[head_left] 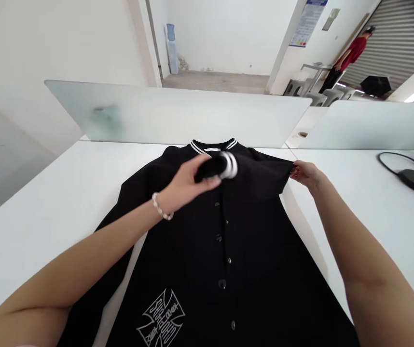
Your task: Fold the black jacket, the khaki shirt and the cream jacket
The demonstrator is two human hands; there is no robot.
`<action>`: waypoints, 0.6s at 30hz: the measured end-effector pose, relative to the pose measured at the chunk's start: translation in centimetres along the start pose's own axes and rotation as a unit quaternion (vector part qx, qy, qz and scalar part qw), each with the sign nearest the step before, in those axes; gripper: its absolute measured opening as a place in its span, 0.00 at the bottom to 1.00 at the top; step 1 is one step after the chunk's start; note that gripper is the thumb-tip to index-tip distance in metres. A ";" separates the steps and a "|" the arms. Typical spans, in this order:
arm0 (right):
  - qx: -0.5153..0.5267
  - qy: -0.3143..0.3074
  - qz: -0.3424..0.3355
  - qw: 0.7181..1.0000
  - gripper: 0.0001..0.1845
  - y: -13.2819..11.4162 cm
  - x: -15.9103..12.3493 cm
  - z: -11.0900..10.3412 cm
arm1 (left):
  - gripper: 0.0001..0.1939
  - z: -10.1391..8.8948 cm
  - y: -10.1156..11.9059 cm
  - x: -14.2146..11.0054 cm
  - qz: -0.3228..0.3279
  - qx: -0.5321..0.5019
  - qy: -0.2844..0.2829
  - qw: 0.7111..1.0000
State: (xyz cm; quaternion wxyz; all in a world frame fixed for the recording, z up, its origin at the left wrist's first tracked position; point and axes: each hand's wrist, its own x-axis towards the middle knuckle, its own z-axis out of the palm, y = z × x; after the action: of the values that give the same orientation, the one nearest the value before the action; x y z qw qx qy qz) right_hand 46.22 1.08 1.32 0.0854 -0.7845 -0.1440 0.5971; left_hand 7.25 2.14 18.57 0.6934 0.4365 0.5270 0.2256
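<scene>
White tabletop [40, 193] under a frosted divider [192, 115] at 12 o'clock; on it, black jacket [257, 255], long axis from 12 to 6, collar [198, 147] at 12. Grips the striped cuff [231, 165] between thumb and fingers of the left hand [183, 183], slightly blurred, just below the collar. Pinches the other end of the sleeve [261, 177] in the right hand [307, 174], toward 3 o'clock from the cuff. Nearer the collar: left hand.

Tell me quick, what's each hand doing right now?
Left hand: closed, gripping the striped cuff of a black sleeve.
Right hand: closed, pinching the black sleeve at its other end.
</scene>
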 end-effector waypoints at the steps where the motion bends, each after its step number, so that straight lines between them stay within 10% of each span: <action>1: 0.009 -0.004 0.003 1.000 0.10 -0.1 -0.1 0.4 | 0.13 -1.0 -0.2 1.0 -0.020 -0.051 0.038 0.998; 4: 0.015 -0.024 0.007 1.000 0.02 -0.6 -0.4 1.9 | 0.13 -4.1 -1.0 3.1 -0.071 -0.168 0.116 0.976; 9: -0.046 -0.066 0.005 0.997 0.22 -1.5 -0.3 4.1 | 0.12 -9.3 -4.7 3.0 -0.096 -0.211 0.189 0.954; 18: -0.201 -0.031 -0.037 0.978 0.17 -1.2 3.1 7.9 | 0.27 -14.7 -10.0 -0.8 -0.278 -0.108 0.176 0.938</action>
State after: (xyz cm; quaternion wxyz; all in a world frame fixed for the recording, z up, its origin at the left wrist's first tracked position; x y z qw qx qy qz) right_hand 39.21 2.89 -3.27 -0.0563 -0.7606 -0.2925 0.5768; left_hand -8.09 1.73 9.61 0.6679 0.1484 0.7131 0.1526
